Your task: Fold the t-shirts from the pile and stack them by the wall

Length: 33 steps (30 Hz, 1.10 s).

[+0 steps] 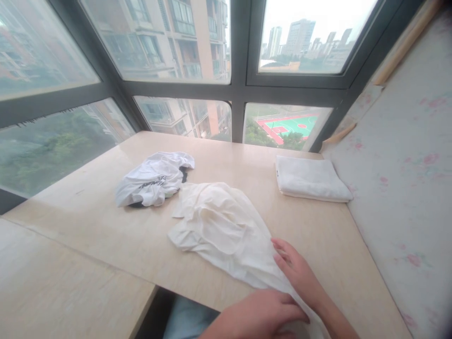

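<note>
A crumpled cream-white garment (222, 226) lies in the middle of the pale wooden table (106, 235), its near end trailing over the front edge. My right hand (296, 273) rests on that near end with fingers stretched flat on the cloth. My left hand (261, 315) sits at the table's front edge, fingers closed around the hanging part of the same garment. Only part of each hand shows.
A bunched white shirt with black lettering (153, 180) lies at the back left. A folded white cloth (310, 178) sits at the back right by a floral padded wall (406, 179). Large windows (169, 42) line the far side. A lower tabletop (52, 292) adjoins on the left.
</note>
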Available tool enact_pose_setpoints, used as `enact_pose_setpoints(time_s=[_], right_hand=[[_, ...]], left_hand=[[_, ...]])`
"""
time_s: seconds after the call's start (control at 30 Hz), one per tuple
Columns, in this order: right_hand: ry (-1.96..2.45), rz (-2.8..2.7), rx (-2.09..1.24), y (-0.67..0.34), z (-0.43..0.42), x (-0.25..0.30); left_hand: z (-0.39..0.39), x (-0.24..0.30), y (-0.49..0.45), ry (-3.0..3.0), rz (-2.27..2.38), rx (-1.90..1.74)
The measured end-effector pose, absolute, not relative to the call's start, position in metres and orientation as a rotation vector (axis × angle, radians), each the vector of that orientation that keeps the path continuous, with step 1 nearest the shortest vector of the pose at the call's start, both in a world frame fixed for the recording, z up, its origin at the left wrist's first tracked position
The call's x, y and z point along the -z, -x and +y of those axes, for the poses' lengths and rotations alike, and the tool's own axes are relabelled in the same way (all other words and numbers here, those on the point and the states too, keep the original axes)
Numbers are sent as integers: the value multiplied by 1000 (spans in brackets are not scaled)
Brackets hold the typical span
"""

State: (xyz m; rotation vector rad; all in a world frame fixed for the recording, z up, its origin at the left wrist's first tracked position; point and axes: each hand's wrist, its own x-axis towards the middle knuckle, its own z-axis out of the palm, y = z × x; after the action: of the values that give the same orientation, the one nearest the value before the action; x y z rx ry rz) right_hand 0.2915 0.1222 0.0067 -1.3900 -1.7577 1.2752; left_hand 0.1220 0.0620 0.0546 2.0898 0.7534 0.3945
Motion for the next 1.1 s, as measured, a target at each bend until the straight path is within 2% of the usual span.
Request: enact_pose_setpoints(time_s=[0.1,0.23,0.33,0.53,0.67,0.77,0.97,1.1], right_hand=[[1360,-1967,-1102,-297,120,-6],[1356,-2084,-920,-292,115,-2],[1377,-2122,-955,-285,111,-6],[1268,-2328,-1241,-272,102,-38],[1045,-2500,-1358,-262,108,-57],[1054,-2369,-1073,-247,127,-65],[646,-2457,-514,-200,178,-71],[581,-2572,-424,-175,199,-70]], left_hand=[[72,-63,-93,-2086,1013,-525],[95,-60,-21,-2040,1924,-751],[100,-57,26,-1911,2288,-778],[93,-48,35,-1757,2146,-576],[98,-40,9,-1886,2015,-645],[102,-39,-12,-1925,1931,-724],[92,-41,-45,-1915,1870,-913],[79,-43,-46,-1848,1889,-948]])
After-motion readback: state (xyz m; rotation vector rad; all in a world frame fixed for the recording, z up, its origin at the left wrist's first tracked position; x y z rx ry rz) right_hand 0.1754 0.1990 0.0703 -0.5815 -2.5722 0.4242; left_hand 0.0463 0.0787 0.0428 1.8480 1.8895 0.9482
